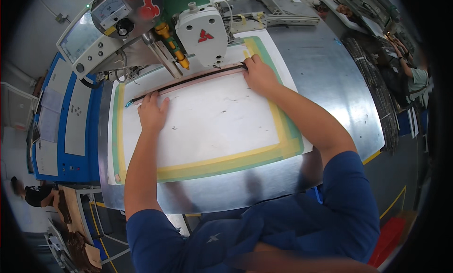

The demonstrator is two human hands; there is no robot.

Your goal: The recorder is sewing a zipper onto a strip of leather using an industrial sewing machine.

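Observation:
A long, thin black strip (pixel 200 76) lies slanted across a white board (pixel 212 117), inside a pinkish outlined band near the machine head. At the strip's left part my left hand (pixel 152 113) rests with fingers stretched forward and thumb apart, its fingertips touching the strip. Just beyond those fingers, a small light-blue piece (pixel 129 103) shows at the strip's left end. My right hand (pixel 260 75) has its fingers curled at the strip's right end and grips it there; the fingertips partly hide that end. Yellow and green tape (pixel 226 156) borders the board.
A sewing machine head (pixel 203 34) hangs over the board's far edge, with a yellow-gold cylinder (pixel 174 46) beside it. At far left stands a control screen (pixel 81 37) above a blue cabinet (pixel 78 117). A shiny metal table (pixel 330 79) supports the board. Other people work at both sides.

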